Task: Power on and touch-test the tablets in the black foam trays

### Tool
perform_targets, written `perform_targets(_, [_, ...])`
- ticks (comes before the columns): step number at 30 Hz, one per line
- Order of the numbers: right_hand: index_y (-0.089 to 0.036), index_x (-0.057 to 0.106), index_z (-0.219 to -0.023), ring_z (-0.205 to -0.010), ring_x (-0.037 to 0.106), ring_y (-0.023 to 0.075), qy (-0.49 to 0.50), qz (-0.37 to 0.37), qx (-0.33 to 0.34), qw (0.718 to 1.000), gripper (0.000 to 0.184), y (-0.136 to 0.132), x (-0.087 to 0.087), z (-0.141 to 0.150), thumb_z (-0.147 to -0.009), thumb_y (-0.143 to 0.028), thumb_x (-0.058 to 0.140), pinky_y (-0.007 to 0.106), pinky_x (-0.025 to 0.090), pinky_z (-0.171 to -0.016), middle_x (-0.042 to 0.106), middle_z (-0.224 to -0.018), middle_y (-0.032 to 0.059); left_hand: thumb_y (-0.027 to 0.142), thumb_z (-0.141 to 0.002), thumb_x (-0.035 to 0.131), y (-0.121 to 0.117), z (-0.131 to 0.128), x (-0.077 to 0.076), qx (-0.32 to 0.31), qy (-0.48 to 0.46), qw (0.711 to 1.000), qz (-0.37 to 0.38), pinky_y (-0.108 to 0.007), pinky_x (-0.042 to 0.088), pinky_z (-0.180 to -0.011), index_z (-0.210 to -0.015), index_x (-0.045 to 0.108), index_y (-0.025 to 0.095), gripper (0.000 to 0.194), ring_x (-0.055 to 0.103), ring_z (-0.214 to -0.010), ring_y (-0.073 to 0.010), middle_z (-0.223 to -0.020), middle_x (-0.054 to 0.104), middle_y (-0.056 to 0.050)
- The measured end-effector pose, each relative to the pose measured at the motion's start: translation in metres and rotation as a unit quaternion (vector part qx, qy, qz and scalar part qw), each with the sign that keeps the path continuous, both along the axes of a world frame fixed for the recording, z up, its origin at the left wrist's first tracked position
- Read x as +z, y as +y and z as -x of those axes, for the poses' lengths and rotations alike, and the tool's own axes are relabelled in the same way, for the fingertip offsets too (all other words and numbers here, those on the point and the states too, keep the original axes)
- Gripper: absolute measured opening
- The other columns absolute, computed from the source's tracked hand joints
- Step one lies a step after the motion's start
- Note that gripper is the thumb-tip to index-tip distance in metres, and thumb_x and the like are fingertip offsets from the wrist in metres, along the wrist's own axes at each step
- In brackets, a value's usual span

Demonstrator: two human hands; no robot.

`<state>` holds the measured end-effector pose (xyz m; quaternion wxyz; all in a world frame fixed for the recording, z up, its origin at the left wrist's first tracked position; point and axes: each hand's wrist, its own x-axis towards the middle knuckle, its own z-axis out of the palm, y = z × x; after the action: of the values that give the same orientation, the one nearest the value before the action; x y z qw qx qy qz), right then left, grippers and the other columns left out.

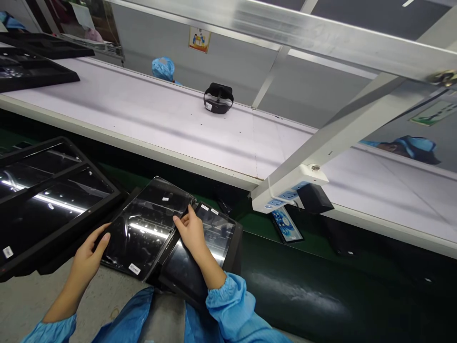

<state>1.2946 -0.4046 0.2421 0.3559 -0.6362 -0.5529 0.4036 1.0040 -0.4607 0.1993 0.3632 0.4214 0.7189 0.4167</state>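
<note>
Glossy black panel, wrapped in what looks like clear film, lies slanted between a worker's bare hands above the lap, at the near edge of a dark green counter. The left hand holds the panel's left edge between thumb and fingers, while the right hand has its thumb and forefinger bent together at the upper part of the right edge; whether they pinch the panel or only its film cannot be told. White labels show near the panel's far and near ends, and overhead light streaks its surface. Just beside it, under the right forearm, sits a second black panel with two white labels at its far end. Large black frames lie at left. Beyond the post-mounted white power strip, partly hidden, rests a tablet with a blue patterned face. A long white shelf runs above the green counter, bearing a black headset near its far edge and more dark frames at its left end. Past the shelf, blue caps mark two other people. Light blue sleeves cover the worker's arms, gathered below the elbows.
</note>
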Motion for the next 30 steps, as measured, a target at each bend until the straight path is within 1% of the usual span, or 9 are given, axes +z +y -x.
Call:
perform_targets(2, [-0.009,0.037,-0.151,-0.069,0.062,0.0178,-0.059,-0.006,0.023,0.998,0.074,0.002,0.003,0.000,-0.088,-0.036,0.063,0.030,0.047,-0.070,0.063,-0.070,-0.0005,0.066,-0.078,0.061,0.001,0.000,0.003,-0.006,-0.005,1.000,-0.001,-0.050,0.047,-0.106,-0.127,0.063,0.023,0.066,0.062,-0.115,-0.0334,-0.126,0.066,-0.009])
perform_targets(5, [-0.009,0.036,-0.151,-0.069,0.063,0.0182,-0.090,-0.006,0.039,0.995,0.072,0.004,0.005,-0.002,-0.090,-0.036,0.061,0.028,0.045,-0.068,0.065,-0.071,0.0004,0.067,-0.077,0.061,0.001,0.000,0.006,-0.009,-0.002,1.000,0.001,-0.051,0.044,-0.108,-0.126,0.063,0.022,0.067,0.060,-0.117,-0.0345,-0.127,0.065,-0.010])
perform_targets(11, [-0.008,0.039,-0.150,-0.072,0.065,0.0211,-0.139,-0.003,0.057,0.989,0.070,0.006,0.011,-0.004,-0.091,-0.040,0.060,0.028,0.044,-0.065,0.065,-0.070,0.0026,0.066,-0.079,0.060,0.003,0.006,-0.001,-0.030,-0.005,1.000,0.005,-0.050,0.040,-0.112,-0.130,0.060,0.024,0.066,0.056,-0.124,-0.0333,-0.135,0.061,-0.010])
perform_targets(15, [-0.003,0.039,-0.149,-0.077,0.067,0.0256,-0.175,-0.008,0.074,0.982,0.074,0.004,0.020,-0.007,-0.090,-0.041,0.061,0.032,0.046,-0.068,0.069,-0.077,0.0079,0.066,-0.075,0.063,0.007,0.009,-0.001,-0.029,-0.015,0.999,-0.021,-0.047,0.042,-0.111,-0.122,0.064,0.022,0.065,0.057,-0.123,-0.0326,-0.130,0.064,-0.010])
perform_targets(18, [-0.010,0.037,-0.151,-0.076,0.068,0.0216,-0.096,-0.001,0.055,0.994,0.071,-0.005,0.023,-0.010,-0.091,-0.041,0.059,0.031,0.049,-0.071,0.072,-0.086,0.0073,0.067,-0.069,0.067,0.009,0.010,0.004,-0.019,-0.051,0.998,-0.026,-0.047,0.044,-0.110,-0.112,0.068,0.021,0.063,0.059,-0.121,-0.0333,-0.122,0.068,-0.009])
perform_targets(21, [-0.017,0.044,-0.148,-0.084,0.070,0.0193,0.016,0.003,0.015,1.000,0.062,-0.022,0.019,-0.012,-0.092,-0.041,0.058,0.031,0.052,-0.079,0.073,-0.104,0.0089,0.064,-0.073,0.067,0.008,0.009,0.009,-0.019,-0.098,0.995,-0.023,-0.047,0.039,-0.114,-0.113,0.069,0.021,0.059,0.057,-0.125,-0.0325,-0.123,0.068,-0.009])
perform_targets(24, [-0.019,0.050,-0.143,-0.098,0.070,0.0222,0.140,0.022,0.008,0.990,0.061,-0.041,0.006,-0.005,-0.089,-0.045,0.060,0.036,0.055,-0.085,0.071,-0.116,0.0111,0.060,-0.076,0.066,0.007,0.007,0.010,-0.009,-0.103,0.994,-0.026,-0.046,0.033,-0.118,-0.116,0.069,0.023,0.055,0.053,-0.130,-0.0302,-0.128,0.066,-0.007])
perform_targets(26, [-0.020,0.051,-0.142,-0.105,0.069,0.0243,0.207,0.041,0.009,0.977,0.064,-0.052,-0.002,0.004,-0.086,-0.050,0.064,0.039,0.055,-0.089,0.069,-0.124,0.0129,0.060,-0.076,0.066,0.007,0.006,0.009,0.000,-0.099,0.995,-0.029,-0.046,0.033,-0.118,-0.114,0.070,0.023,0.053,0.053,-0.130,-0.0296,-0.127,0.067,-0.006])
perform_targets(30, [-0.020,0.051,-0.142,-0.122,0.062,0.0280,0.249,0.043,-0.023,0.967,0.076,-0.069,-0.013,0.021,-0.079,-0.059,0.068,0.045,0.051,-0.100,0.058,-0.140,0.0172,0.059,-0.076,0.067,0.010,0.006,0.006,0.001,-0.121,0.992,-0.047,-0.045,0.033,-0.118,-0.111,0.071,0.022,0.051,0.053,-0.130,-0.0290,-0.124,0.068,-0.007])
